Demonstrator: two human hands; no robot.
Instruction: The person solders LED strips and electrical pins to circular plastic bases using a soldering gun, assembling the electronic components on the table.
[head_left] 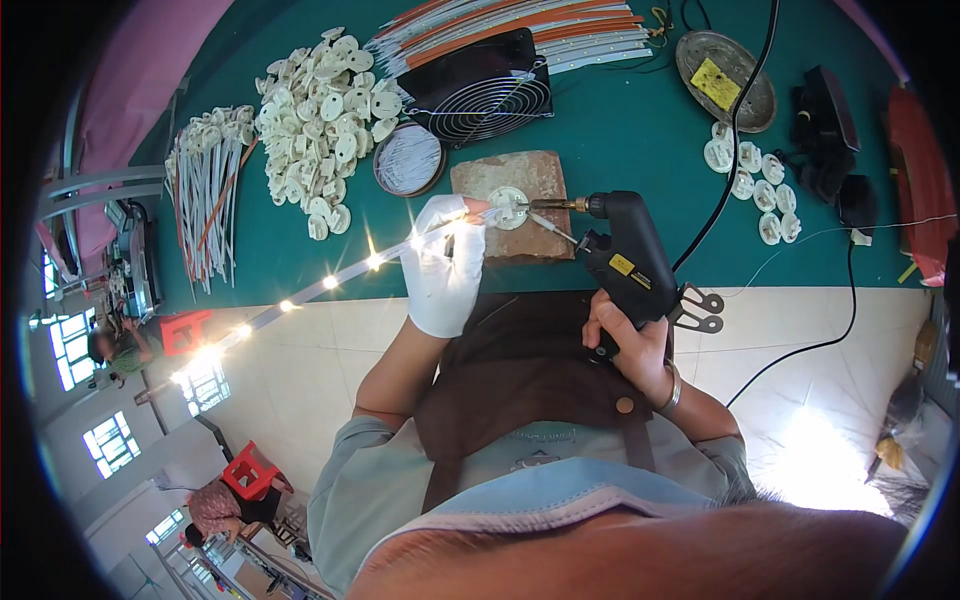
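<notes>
My left hand [442, 268], in a white glove, pinches the end of a lit LED strip [330, 283] that slants down to the left. The strip's end meets a white round plastic base [508, 208] lying on a brick [485, 177]. Wrapped round the handle of a black soldering gun [637, 262] is my bare right hand [632, 342]. The gun's metal tip [550, 204] points left and reaches the base. Whether it touches a wire there is too small to tell.
White round bases [315, 120] lie heaped left, beside a bundle of strips [208, 210] and a dish of thin white pieces [409, 159]. Behind the brick stands a black fan [485, 95]. A metal dish [755, 105] holds a yellow sponge [716, 84]. A black cable [722, 205] crosses right.
</notes>
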